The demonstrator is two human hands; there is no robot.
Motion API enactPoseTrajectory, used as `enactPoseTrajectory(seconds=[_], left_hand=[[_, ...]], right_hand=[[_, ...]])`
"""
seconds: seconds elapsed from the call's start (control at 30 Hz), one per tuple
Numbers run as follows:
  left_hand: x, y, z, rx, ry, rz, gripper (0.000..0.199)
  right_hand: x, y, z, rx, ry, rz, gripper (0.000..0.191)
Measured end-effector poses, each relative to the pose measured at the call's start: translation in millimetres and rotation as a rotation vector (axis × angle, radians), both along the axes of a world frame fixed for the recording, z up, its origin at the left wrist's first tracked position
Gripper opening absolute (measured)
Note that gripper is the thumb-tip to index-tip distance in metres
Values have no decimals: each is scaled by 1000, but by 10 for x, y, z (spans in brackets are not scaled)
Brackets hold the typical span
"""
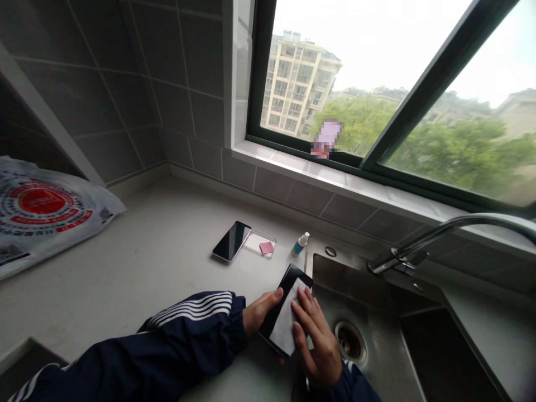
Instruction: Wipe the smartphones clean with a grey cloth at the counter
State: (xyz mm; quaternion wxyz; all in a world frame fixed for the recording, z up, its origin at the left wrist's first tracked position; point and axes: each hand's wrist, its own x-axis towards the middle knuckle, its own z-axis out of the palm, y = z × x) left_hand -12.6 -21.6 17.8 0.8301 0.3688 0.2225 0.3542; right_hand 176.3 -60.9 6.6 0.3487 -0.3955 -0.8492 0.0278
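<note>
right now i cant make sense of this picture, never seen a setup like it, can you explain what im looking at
There is no machine: these are a person's bare hands, seen by a camera worn on their head, looking forward and down. The left hand holds a dark phone; the right hand presses a pale cloth flat against it. On the counter lie another phone, a clear case with a pink square, a small spray bottle and a plastic bag, beside a sink.
</note>
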Motion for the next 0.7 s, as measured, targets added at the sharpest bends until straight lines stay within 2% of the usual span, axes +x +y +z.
enactPoseTrajectory(seconds=[0.43, 0.57, 0.7], left_hand=[[30, 19, -182, -32, -36, -7, 68], [26, 10, -137, -36, 3, -18, 66], [9, -13, -32, 89, 38, -27, 61]], right_hand=[[31, 27, -80, -48, -4, -26, 53], [55, 55, -94, -54, 25, -42, 53], [82, 82, -76, -61, 67, -56, 54]])
